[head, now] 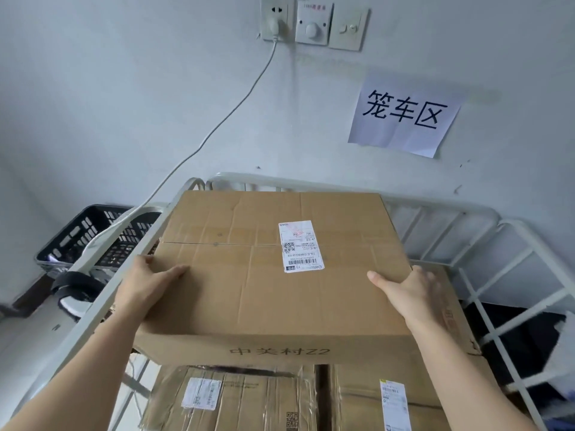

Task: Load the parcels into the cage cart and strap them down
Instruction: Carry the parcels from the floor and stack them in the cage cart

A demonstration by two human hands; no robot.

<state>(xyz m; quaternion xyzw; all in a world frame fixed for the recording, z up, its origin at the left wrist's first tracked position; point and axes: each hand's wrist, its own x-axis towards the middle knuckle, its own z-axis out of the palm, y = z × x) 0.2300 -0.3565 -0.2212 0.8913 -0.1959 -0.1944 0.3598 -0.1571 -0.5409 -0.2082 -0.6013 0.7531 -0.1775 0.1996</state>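
Loading looks partway done: your left hand [155, 283] and right hand [415, 292] grip the big parcel's [264, 300] sides, low over the cage cart [476, 214], with other parcels [236, 396] already inside. Strapping's not started, I reckon.

Head view entry. We log two arms, each running in from the lower frame edge. The left hand [152, 281] and left forearm [93, 353] are bare along all that shows. The right hand [413, 290] and right forearm [466, 368] are likewise bare. Both forearms are slim and taper to narrow wrists. The right thumb [382, 279] carries a short, plain nail. Of the other fingers [431, 279] we see only knuckles, so their nails go unrecorded. Both upper arms fall outside the frame.
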